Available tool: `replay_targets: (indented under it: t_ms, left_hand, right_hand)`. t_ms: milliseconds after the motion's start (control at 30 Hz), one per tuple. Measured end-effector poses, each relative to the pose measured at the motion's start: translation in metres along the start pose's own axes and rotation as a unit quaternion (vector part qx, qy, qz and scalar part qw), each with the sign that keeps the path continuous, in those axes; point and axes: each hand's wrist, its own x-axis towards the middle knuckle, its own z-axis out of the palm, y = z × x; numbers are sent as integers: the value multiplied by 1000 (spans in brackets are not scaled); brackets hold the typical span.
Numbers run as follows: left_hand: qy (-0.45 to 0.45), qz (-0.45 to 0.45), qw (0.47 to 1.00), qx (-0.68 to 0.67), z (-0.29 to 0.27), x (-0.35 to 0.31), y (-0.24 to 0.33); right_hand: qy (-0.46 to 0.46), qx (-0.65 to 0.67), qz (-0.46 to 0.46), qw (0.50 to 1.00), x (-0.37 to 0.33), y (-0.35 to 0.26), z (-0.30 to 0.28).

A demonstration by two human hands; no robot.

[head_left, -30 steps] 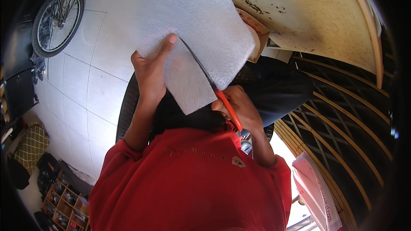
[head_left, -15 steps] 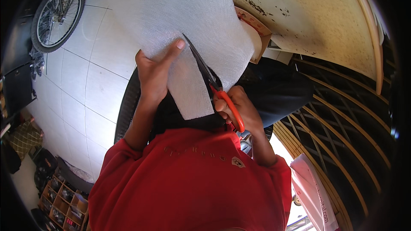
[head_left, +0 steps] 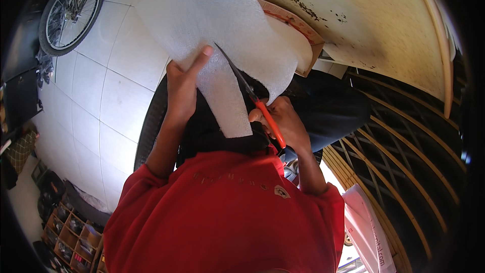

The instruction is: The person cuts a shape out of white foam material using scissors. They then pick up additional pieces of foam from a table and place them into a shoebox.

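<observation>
My left hand [head_left: 186, 83] grips a sheet of white packing foam [head_left: 202, 15] by its left edge, thumb on top and the other fingers beneath, out of sight. Scissors [head_left: 270, 124] with orange-red handles are in my right hand [head_left: 288, 121], fingers wrapped round the grips. Their dark blades lie in the cut, the tip at its far end beside my left thumb. On the left of the cut a strip of foam hangs down toward my lap. The wider part bends away to the right, its corner near my right hand.
A bicycle wheel [head_left: 70, 15] stands on the pale tiled floor [head_left: 126, 96] at far left. A stained cream panel [head_left: 364, 25] and an open box [head_left: 316, 55] are at upper right. Dark slatted lattice [head_left: 409, 156] fills the right side. At lower left is a wooden compartment rack [head_left: 76, 237].
The far part of the foam has sunk and curled lower, showing more of the box behind it. The cut gapes wider, and the scissors' handles have drawn together.
</observation>
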Motion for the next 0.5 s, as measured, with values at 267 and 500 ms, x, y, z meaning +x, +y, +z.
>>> replay_targets:
  t_ms: [267,500]
  left_hand:
    - [2,92,996,-3,-9,21,-3]
    - [-1,111,993,42,-5,19,-15]
  right_hand:
    - [-39,-22,28,999,4,10,0]
    - [129,-98,-306,938,25,25,13]
